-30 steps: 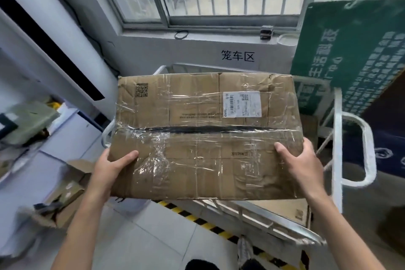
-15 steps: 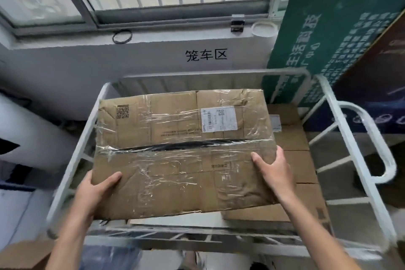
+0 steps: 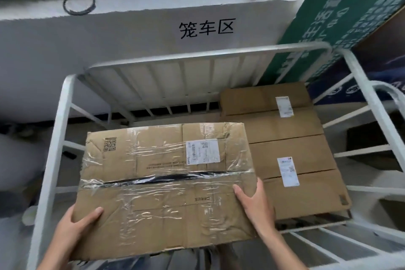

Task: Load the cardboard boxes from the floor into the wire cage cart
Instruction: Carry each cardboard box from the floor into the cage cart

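Your left hand (image 3: 75, 229) and right hand (image 3: 254, 205) are gripping the taped box (image 3: 166, 184) at lower centre, inside the cage cart (image 3: 58, 138).

"笼车区" on white wall (image 3: 131, 35), other labels illegible

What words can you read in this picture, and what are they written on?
"笼车区": black characters on the white wall behind the wire cage cart.
Green board: white characters, tilted and cut off, not readable.
White label, QR code and printed lines on the held box: too small to read.
Labels on the loaded boxes: too blurred to read.
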A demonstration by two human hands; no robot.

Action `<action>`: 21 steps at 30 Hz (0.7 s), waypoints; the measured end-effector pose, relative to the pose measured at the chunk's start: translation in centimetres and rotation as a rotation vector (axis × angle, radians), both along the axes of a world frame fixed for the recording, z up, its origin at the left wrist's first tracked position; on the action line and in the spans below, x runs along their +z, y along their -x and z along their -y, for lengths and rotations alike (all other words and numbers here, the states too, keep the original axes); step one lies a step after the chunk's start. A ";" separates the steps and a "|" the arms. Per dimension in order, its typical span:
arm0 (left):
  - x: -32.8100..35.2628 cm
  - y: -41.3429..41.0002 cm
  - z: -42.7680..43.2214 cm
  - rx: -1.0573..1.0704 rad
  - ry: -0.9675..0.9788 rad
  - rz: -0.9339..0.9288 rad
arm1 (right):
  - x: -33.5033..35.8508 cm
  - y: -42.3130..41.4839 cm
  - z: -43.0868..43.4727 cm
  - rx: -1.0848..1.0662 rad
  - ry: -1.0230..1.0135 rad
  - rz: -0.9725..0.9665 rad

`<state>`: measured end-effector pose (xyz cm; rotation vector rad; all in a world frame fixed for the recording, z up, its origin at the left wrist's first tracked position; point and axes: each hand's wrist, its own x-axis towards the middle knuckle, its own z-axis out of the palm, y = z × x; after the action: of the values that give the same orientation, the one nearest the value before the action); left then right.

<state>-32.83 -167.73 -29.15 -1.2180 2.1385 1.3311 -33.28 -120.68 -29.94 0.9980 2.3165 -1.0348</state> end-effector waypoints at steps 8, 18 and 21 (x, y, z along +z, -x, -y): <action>-12.4 4.3 0.9 0.050 0.047 0.026 | -11.2 4.4 2.7 -0.009 -0.028 0.024; -29.0 10.2 5.7 0.045 0.101 0.044 | -26.6 11.3 5.8 0.060 -0.090 -0.061; -33.0 11.7 4.9 0.014 0.048 0.034 | -30.9 13.8 5.4 0.062 -0.057 -0.075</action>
<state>-44.56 -172.62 -62.11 -1.2675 2.1534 1.2629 -47.05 -126.04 -60.89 0.9172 2.4339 -1.0032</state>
